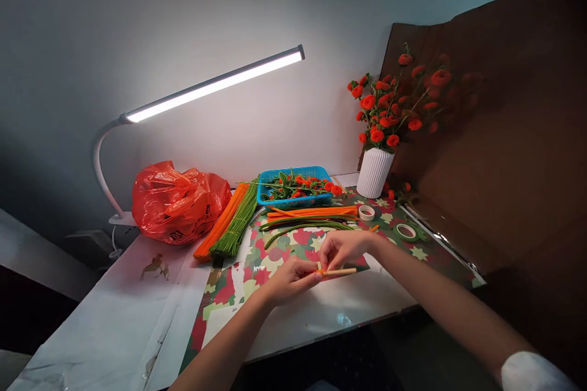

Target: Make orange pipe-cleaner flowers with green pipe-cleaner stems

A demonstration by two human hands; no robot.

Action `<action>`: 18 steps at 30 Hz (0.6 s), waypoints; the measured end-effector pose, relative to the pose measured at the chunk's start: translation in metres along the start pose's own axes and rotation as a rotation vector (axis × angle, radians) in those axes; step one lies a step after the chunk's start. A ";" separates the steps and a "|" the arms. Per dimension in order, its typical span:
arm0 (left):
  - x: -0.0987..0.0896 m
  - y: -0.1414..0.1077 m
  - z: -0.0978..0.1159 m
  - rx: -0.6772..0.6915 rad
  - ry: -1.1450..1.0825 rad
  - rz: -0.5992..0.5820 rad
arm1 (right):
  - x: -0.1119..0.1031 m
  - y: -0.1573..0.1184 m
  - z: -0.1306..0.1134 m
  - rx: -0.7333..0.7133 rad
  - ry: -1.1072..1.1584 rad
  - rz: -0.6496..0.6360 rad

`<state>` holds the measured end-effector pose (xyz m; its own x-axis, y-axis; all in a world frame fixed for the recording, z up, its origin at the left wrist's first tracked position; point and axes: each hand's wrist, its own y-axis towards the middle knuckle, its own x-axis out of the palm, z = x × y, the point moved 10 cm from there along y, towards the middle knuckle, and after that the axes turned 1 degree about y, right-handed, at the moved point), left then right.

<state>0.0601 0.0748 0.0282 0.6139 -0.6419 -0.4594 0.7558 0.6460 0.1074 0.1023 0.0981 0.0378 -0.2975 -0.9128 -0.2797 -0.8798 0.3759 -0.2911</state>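
Low over the front of the table, my left hand (296, 276) is closed around one end of a thin wooden stick (342, 272), which points to the right. A bit of orange pipe cleaner (320, 271) shows around the stick at my left fingertips. My right hand (345, 247) is bent down just above it, thumb and fingers pinched together at the orange strand. Most of that strand is hidden by the fingers. Behind my hands lie loose orange pipe cleaners (316, 213) and green pipe cleaners (298, 226).
A blue basket (260, 195) holds red flowers on green stems. Left of it lie orange and green pipe-cleaner bundles (233, 220) and a red plastic bag (178, 201). Tape rolls (407, 231) lie right, below a white vase (375, 172) of red flowers. A lit lamp (215, 84) hangs above.
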 end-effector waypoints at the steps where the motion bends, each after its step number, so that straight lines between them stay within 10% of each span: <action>1: 0.003 0.000 0.001 -0.002 0.051 -0.027 | 0.002 0.001 0.001 0.065 -0.074 -0.069; 7: -0.001 0.004 0.004 -0.045 0.434 -0.002 | -0.002 0.007 -0.007 0.343 -0.658 -0.142; 18: -0.023 0.002 -0.018 -0.300 0.704 0.227 | -0.004 0.005 -0.032 0.375 -1.158 0.531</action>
<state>0.0437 0.0980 0.0233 0.3816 -0.1344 -0.9145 0.4742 0.8777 0.0689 0.0873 0.0989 0.0669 0.0794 -0.0502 -0.9956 -0.5449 0.8341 -0.0855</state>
